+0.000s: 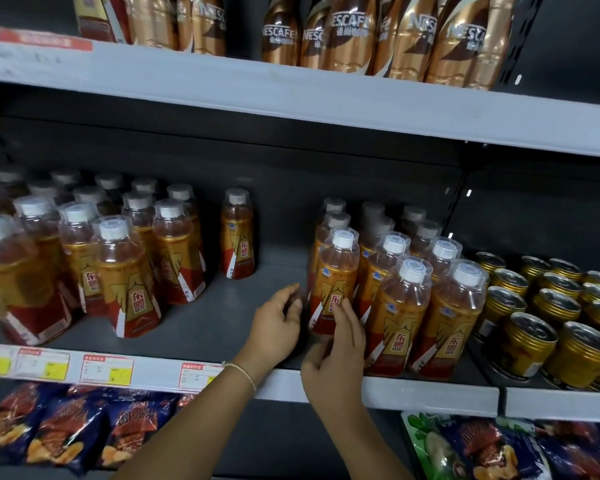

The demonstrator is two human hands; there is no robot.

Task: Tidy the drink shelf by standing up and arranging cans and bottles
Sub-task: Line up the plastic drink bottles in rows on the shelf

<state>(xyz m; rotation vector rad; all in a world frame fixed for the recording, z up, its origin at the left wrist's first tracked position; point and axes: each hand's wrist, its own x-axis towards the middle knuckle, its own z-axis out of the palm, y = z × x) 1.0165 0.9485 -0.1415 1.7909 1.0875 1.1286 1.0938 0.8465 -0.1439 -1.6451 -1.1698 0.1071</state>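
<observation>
An orange-labelled drink bottle (336,282) with a white cap stands upright at the left front of a group of like bottles (426,306) on the grey middle shelf (222,320). My right hand (336,344) wraps its lower front. My left hand (278,323) is just left of it with fingers spread; the fingertips are blurred near the bottle's side, and I cannot tell if they touch it. One bottle (237,233) stands alone further back. Another cluster of the same bottles (118,271) fills the shelf's left part.
Gold cans (541,323) stand in rows at the right of the shelf. Brown coffee bottles (354,32) line the shelf above. Snack bags (73,427) lie on the shelf below. Price tags (106,368) run along the shelf's front edge. Bare shelf floor lies between the two bottle groups.
</observation>
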